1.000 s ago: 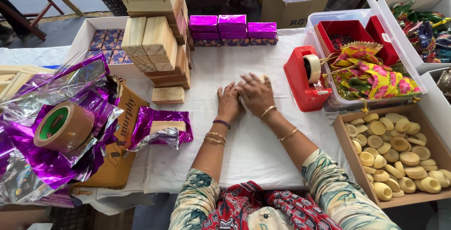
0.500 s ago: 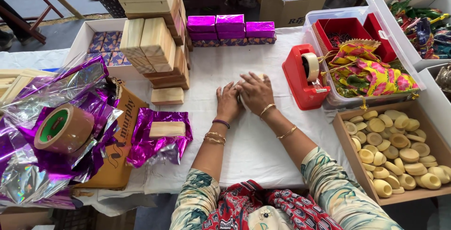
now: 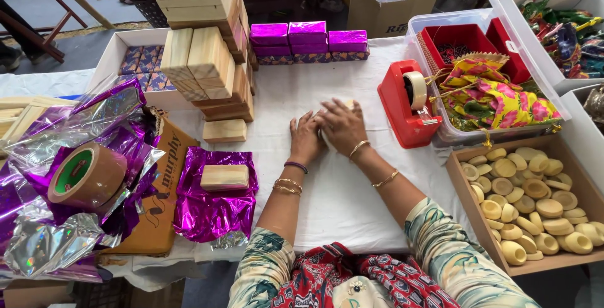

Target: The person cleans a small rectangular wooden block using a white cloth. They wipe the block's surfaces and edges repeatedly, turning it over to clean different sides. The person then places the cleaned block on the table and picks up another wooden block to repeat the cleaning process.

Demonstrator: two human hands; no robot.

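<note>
Both forearms reach forward, bangles at the wrists, and the left hand [image 3: 306,138] and right hand [image 3: 343,125] lie palm-down side by side, fingers spread, touching each other.

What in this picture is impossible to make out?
- Thing under the hands: the left hand and right hand cover it; only a pale corner shows, head view.
- Red tray contents: dark, too small to tell.
- Clear packets in the cardboard box: cut off by the top edge.
- Bin of colourful items: cut off by the right edge.

Gift-wrapping workshop: foil sheets [image 3: 214,210], tape dispenser [image 3: 406,103]
</note>
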